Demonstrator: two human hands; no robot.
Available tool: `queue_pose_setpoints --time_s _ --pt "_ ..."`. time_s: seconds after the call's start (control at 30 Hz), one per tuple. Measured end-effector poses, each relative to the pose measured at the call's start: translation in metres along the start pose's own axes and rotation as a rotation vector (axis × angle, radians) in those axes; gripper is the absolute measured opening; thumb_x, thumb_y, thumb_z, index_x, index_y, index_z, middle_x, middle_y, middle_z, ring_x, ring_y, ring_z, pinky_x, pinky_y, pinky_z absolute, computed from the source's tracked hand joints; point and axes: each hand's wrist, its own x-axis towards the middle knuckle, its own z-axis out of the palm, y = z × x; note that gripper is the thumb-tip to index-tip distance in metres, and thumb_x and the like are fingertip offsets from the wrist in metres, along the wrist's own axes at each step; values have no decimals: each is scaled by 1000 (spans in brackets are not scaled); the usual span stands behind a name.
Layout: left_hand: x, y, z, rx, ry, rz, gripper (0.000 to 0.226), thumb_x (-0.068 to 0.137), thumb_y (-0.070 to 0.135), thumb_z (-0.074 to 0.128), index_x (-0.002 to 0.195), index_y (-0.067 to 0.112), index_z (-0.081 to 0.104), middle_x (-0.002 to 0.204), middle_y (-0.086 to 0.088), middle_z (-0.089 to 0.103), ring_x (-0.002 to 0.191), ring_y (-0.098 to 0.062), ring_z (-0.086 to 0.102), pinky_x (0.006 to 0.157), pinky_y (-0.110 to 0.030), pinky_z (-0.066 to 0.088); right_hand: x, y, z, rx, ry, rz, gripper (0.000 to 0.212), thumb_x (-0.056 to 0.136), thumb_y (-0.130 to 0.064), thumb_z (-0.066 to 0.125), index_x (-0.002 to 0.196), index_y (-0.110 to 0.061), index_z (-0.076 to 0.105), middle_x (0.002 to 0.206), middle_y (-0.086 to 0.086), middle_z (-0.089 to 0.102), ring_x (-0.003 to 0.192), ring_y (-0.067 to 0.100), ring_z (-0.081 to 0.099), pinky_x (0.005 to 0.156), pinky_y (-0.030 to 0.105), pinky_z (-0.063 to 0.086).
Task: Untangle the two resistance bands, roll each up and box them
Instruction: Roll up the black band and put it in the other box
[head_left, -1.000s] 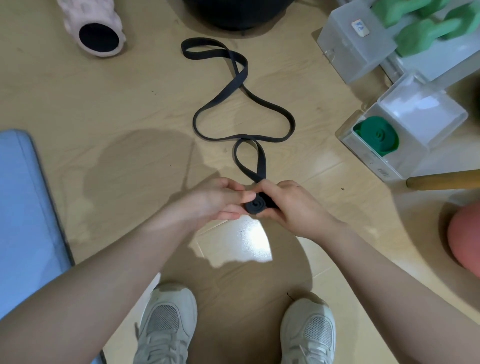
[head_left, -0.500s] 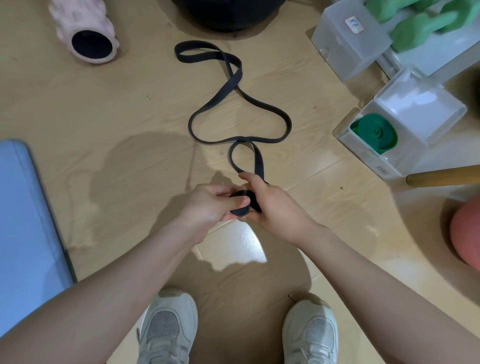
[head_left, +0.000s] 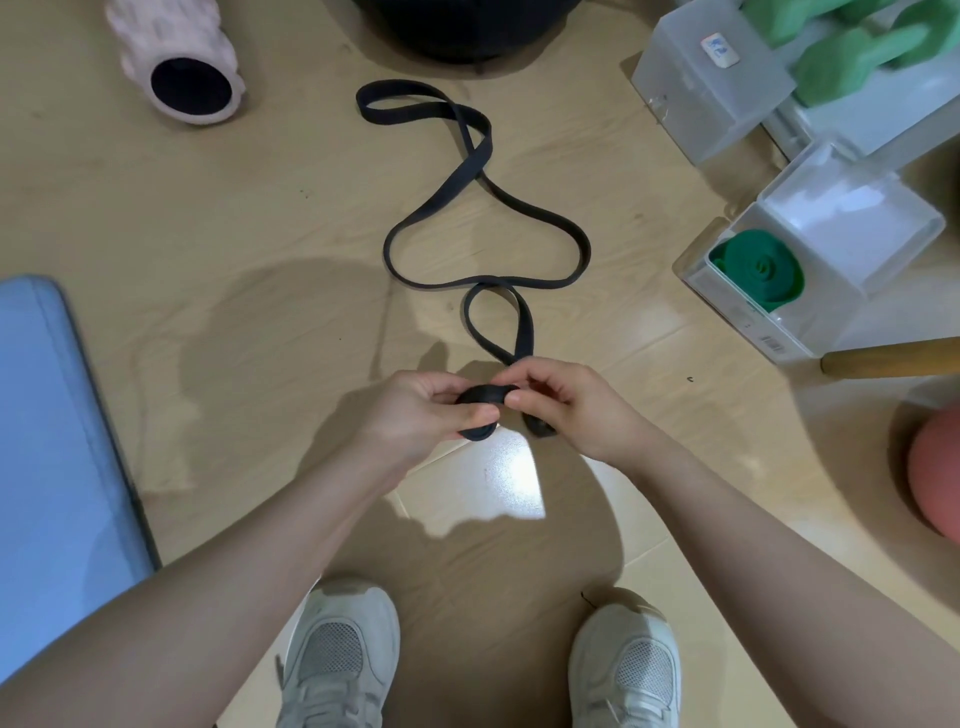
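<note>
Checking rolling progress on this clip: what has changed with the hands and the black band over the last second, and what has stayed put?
Both hands kept hold of the black band. The left hand still grips the small roll; the right hand shifted its fingers to feed in the next stretch, so the roll looks slightly turned. The loose loops on the floor barely moved. The green band stayed rolled in its clear box.

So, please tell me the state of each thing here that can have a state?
black band: partly rolled, the rest loose on the floor
green band: rolled up, inside the box
box: open
left hand: holds the roll
right hand: pinches the black band
</note>
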Motion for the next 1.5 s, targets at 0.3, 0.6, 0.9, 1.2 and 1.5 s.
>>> queue_pose_setpoints --time_s 0.3,0.6,0.9,1.2,1.5 --pt "9 3 10 -381 208 -60 5 79 5 70 81 9 68 78 -6 71 71 -11 69 65 -17 55 5 -1 26 -117 335 -61 16 95 -9 49 98 -5 64 69 5 59 61 9 52 62 19 44" --pt "10 4 22 -636 272 -244 23 83 11 67 104 8 61 94 -7 69 89 -18 65 92 -31 50 13 7 48 -671 489 -115 52 79 -49 59 109 -7 58 83 8 64 76 28 60 65 34 44" --pt "8 0 -5 96 -196 -270 14 83 12 68 86 14 54 89 1 67 83 -10 65 85 -27 51 -8 25 7 -780 116 -412 36 82 -44 53 115 -29 55 84 -8 65 79 13 56 90 25 31" --pt "7 -8 4 -4 -102 -164 12 82 9 67 91 14 60 96 -2 64 88 -11 61 84 -18 49 -4 22 -9 -623 64 -451 40 81 -34 66 120 -29 56 95 -22 60 80 -13 45 84 21 35" --pt "6 1 5 18 -177 -192 16 85 14 65 99 13 60 101 -5 68 94 -13 64 83 -26 53 -4 17 -8 -564 29 -485 41 79 -25 70 117 -10 62 91 -12 67 76 -10 48 74 17 42"
